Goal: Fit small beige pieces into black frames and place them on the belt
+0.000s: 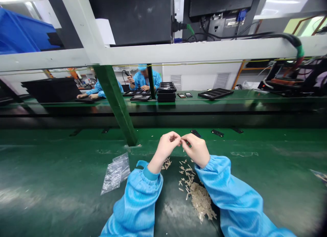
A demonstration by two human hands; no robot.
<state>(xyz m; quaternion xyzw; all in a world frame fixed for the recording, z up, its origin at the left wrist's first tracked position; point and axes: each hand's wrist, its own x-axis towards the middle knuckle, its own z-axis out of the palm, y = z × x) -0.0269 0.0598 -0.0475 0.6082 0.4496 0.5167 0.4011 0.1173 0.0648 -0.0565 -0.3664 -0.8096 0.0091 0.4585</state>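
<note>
My left hand (167,145) and my right hand (197,149) are raised over the green tabletop, their fingertips meeting in a pinch. Whatever lies between them is too small to make out; a tiny pale bit shows just below the right fingers. Under my right forearm spreads a heap of small beige pieces (201,200), with loose strips (188,174) trailing from it toward the hands. A smaller cluster of pieces (166,164), some with dark spots, lies beside my left wrist. Left of that sleeve are clear plastic bags (116,173).
A green post (116,105) rises from the table ahead on the left. Flat black parts (217,133) lie beyond my hands. Across the raised ledge, two co-workers in blue handle black trays (166,92). A white beam (204,51) crosses above.
</note>
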